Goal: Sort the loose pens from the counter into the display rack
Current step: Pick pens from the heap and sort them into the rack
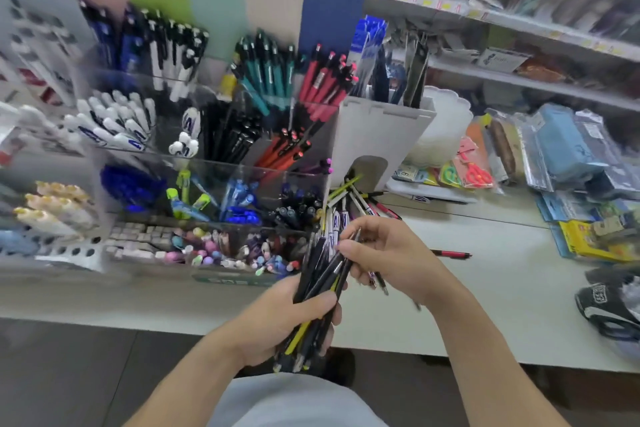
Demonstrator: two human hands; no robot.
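A grey cardboard holder point(382, 135) of dark pens stands above and just beyond the fingertips. Farther right lie packaged orange scissors point(479, 174), a light blue pencil case point(568, 146) in clear wrap and yellow packets point(595, 239). A black-and-white cap point(606, 305) sits at the far right. White wall shelves point(519, 24) hold blurred packaged goods.

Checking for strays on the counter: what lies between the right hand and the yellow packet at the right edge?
In the head view, one dark red pen lies on bare counter between the right hand and the yellow packet.
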